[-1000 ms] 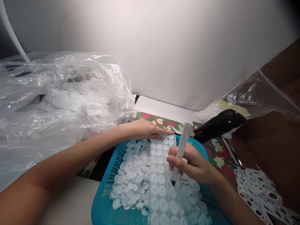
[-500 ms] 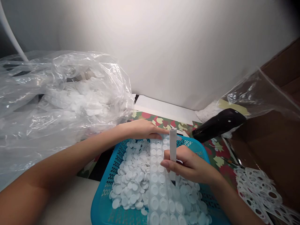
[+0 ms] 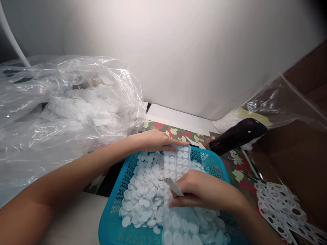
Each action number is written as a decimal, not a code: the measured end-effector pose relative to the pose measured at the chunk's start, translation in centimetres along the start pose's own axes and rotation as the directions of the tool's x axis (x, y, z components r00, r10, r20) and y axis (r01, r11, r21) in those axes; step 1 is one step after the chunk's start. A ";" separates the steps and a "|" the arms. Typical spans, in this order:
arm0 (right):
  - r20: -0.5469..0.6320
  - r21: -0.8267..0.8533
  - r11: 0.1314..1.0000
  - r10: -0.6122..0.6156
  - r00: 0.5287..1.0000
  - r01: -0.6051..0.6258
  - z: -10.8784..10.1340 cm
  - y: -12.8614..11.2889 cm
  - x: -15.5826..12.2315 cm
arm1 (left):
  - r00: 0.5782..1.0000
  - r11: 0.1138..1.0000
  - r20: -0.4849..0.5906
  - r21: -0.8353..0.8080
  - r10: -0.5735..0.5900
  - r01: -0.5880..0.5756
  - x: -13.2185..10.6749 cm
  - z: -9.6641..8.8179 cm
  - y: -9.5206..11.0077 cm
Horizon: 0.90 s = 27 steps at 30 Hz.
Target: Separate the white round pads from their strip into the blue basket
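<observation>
My left hand (image 3: 153, 142) reaches in from the left, its fingertips holding the far end of a clear strip of round white discs (image 3: 176, 163). The strip runs down through a blue plastic basket (image 3: 111, 217) and lies on a heap of loose white discs (image 3: 143, 194). My right hand (image 3: 201, 192) is over the strip's middle, gripping a white pen (image 3: 174, 187) tilted low. Its tip is hidden, and the hand covers part of the strip.
A clear plastic bag of white discs (image 3: 63, 98) lies at left. A black handled tool (image 3: 237, 136) and another clear bag (image 3: 281, 102) sit beyond the basket. To the right are a cardboard box (image 3: 288, 163) and punched white sheet scraps (image 3: 278, 211), on a patterned mat (image 3: 237, 173).
My right hand has moved left and down, and the pen has tipped from nearly upright to low and slanted. My left hand stays at the strip's far end.
</observation>
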State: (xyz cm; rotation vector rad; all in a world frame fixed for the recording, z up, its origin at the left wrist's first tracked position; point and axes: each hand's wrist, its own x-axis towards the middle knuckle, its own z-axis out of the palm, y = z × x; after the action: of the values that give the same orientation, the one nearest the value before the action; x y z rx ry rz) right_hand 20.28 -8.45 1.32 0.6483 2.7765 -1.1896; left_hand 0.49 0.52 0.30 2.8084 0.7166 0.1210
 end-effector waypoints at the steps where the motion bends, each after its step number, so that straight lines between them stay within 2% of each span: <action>1: -0.033 0.024 1.000 -0.015 0.999 0.016 -0.1 0.0 0.0 | 1.000 1.000 0.003 0.002 -0.006 0.006 0.0 0.0 0.0; 3: -0.157 0.100 0.994 -0.039 0.987 0.055 -0.4 -0.2 -0.1 | 1.000 1.000 0.014 -0.005 -0.018 0.018 0.0 0.0 0.0; 6: -0.373 0.261 0.958 -0.014 0.928 0.119 -0.9 -0.5 -0.4 | 0.999 0.999 0.028 -0.027 -0.038 0.039 0.0 0.0 0.0; 11: -0.466 0.375 0.904 -0.008 0.885 0.205 -0.8 0.0 -0.7 | 0.999 0.999 0.016 -0.010 -0.035 0.036 0.0 0.1 -0.1; 15: -0.628 0.443 0.827 0.010 0.778 0.346 -0.4 0.9 -1.0 | 1.000 1.000 -0.012 -0.006 -0.002 0.002 0.0 0.2 -0.2; 16: -0.642 0.457 0.809 0.013 0.766 0.369 -0.4 1.0 -1.0 | 1.000 1.000 -0.015 -0.011 0.004 -0.004 0.0 0.2 -0.2; 17: -0.626 0.468 0.803 0.006 0.780 0.369 -0.4 1.0 -1.0 | 1.000 1.000 -0.018 -0.012 0.009 -0.009 -0.1 0.2 -0.2; 18: -0.580 0.472 0.811 -0.011 0.814 0.347 -0.5 0.9 -0.9 | 1.000 1.000 -0.024 -0.014 0.014 -0.014 -0.1 0.2 -0.2; 20: -0.433 0.435 0.863 -0.051 0.900 0.258 -0.6 0.5 -0.7 | 0.999 1.000 -0.030 -0.017 0.021 -0.021 -0.1 0.2 -0.2; 22: -0.297 0.364 0.918 -0.047 0.954 0.158 -0.6 0.1 -0.5 | 0.999 0.999 -0.023 -0.020 0.025 -0.025 -0.1 0.0 -0.2; 25: -0.190 0.354 0.934 0.027 0.981 0.043 -0.6 -0.1 -0.4 | 1.000 1.000 0.014 -0.015 0.001 -0.001 -0.1 -0.3 0.1; 27: -0.162 0.361 0.933 0.061 0.985 0.002 -0.7 -0.2 -0.4 | 0.999 1.000 0.039 -0.019 -0.024 0.024 -0.1 -0.4 0.2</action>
State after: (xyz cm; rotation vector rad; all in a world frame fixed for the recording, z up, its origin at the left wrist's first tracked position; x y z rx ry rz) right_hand 20.66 -8.22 2.01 0.8526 2.6854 -1.7370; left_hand 0.44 0.43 0.74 2.7745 0.7358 0.0691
